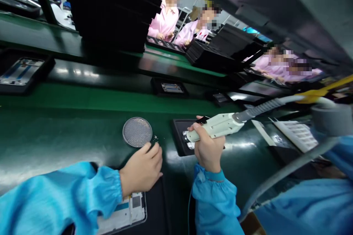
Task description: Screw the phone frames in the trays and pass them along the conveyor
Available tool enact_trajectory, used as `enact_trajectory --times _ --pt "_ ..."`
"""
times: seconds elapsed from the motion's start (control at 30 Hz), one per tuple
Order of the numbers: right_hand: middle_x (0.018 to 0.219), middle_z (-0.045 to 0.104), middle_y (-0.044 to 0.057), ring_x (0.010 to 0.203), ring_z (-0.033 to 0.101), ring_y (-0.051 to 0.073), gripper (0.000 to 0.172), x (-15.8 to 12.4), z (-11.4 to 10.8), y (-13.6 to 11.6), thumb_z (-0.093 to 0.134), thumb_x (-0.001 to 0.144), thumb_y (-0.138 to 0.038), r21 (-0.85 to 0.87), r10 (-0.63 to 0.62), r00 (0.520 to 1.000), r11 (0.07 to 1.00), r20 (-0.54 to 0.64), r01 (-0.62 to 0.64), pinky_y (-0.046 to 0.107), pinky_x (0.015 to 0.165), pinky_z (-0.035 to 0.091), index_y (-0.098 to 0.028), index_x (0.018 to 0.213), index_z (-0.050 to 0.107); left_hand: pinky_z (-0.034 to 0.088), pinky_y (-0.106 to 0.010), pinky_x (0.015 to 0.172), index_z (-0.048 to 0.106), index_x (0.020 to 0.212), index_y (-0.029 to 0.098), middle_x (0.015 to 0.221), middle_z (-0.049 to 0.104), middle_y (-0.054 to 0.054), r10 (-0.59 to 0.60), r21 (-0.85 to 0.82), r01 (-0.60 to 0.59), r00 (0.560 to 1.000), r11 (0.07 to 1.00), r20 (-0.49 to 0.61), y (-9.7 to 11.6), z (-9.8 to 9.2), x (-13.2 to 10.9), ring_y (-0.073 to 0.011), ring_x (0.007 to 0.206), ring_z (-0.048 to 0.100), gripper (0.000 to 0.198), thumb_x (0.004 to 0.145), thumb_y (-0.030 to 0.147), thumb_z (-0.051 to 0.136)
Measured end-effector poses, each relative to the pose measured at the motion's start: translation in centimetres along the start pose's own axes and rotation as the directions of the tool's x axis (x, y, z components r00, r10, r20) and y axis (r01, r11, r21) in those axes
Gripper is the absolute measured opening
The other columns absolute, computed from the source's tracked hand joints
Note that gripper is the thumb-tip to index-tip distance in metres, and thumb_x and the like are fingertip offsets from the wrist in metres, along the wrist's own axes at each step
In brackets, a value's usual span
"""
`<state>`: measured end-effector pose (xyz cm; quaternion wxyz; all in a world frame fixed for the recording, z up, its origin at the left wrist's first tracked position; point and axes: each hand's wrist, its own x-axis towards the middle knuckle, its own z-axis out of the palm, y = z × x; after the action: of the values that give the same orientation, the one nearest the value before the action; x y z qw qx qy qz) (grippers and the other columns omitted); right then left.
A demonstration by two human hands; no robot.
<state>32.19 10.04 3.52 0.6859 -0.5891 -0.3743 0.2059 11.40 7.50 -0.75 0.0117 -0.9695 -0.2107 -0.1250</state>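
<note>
Green workbench (55, 136), cream hose-fed handpiece (216, 126).

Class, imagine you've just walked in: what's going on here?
A person in a blue smock grips a white hose-fed handheld tool in their right hand, over a black tray. Their left hand rests on the green bench near a round perforated metal disc. Co-workers in pink smocks sit across the line.

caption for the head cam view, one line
Right hand holds a white corded tool over a black tray; left hand rests beside a round mesh disc
</note>
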Motion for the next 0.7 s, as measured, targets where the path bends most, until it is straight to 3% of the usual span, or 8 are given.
enact_trajectory --times 0.07,0.17,0.33,0.47,0.57,0.7 --pt "0.076 0.064 0.001 0.064 0.061 0.013 0.032 -0.2 -0.2 0.1 0.078 0.068 -0.030 0.002 -0.003 1.000 1.000 -0.011 0.003 0.030 0.061 0.051 -0.014 0.093 0.067 0.031 -0.051 0.109 0.058 0.131 0.004 0.142 0.052 -0.019 -0.018 -0.007 0.018 1.000 1.000 0.018 0.5 1.2 2.5 -0.0369 0.138 0.037 0.058 0.098 0.049 0.042" --pt "0.074 0.063 0.000 0.065 0.061 0.013 0.032 -0.5 -0.5 0.3 0.077 0.070 -0.031 0.007 -0.004 1.000 1.000 -0.005 0.004 0.030 0.065 0.051 -0.014 0.096 0.068 0.023 -0.051 0.116 0.054 0.137 0.005 0.147 0.049 -0.015 -0.065 -0.015 0.067 0.994 0.998 0.084 0.9 2.6 5.7 -0.0359 0.146 0.025 0.071 0.094 0.060 0.041" --pt "0.080 0.065 0.002 0.068 0.061 0.013 0.033 -0.8 -0.7 1.0 0.079 0.070 -0.031 0.020 0.012 1.000 1.000 0.011 -0.012 0.031 0.068 0.051 -0.014 0.097 0.069 0.015 -0.053 0.120 0.052 0.135 -0.005 0.142 0.051 -0.023 -0.187 0.008 0.189 0.965 0.982 0.184 0.7 3.2 6.4 -0.0370 0.148 0.022 0.085 0.093 0.066 0.033" --pt "0.077 0.064 0.001 0.066 0.060 0.014 0.031 -0.7 -0.9 1.0 0.079 0.069 -0.028 0.031 0.009 1.000 0.999 0.008 -0.010 0.031 0.066 0.050 -0.014 0.094 0.069 0.016 -0.053 0.120 0.049 0.138 -0.006 0.144 0.046 -0.025 -0.195 0.000 0.199 0.961 0.980 0.196 1.3 1.5 3.6 -0.0372 0.148 0.021 0.089 0.092 0.069 0.031" --pt "0.073 0.063 -0.001 0.065 0.060 0.014 0.029 -0.6 -0.9 0.3 0.079 0.068 -0.025 0.060 -0.005 1.000 0.998 0.008 0.004 0.031 0.066 0.049 -0.015 0.093 0.068 0.019 -0.051 0.118 0.046 0.141 -0.003 0.150 0.038 -0.025 -0.148 -0.005 0.150 0.980 0.989 0.135 2.1 -0.9 -0.6 -0.0380 0.147 0.023 0.084 0.094 0.066 0.032" --pt "0.068 0.060 -0.003 0.064 0.059 0.014 0.029 -1.0 0.6 -1.6 0.076 0.067 -0.023 0.144 -0.010 0.997 0.990 0.076 -0.001 0.033 0.068 0.051 -0.017 0.093 0.064 0.039 -0.046 0.104 0.062 0.129 0.004 0.136 0.057 -0.022 -0.061 0.067 0.060 0.998 0.996 0.019 2.2 -4.2 -7.5 -0.0369 0.128 0.053 0.064 0.096 0.055 0.041"
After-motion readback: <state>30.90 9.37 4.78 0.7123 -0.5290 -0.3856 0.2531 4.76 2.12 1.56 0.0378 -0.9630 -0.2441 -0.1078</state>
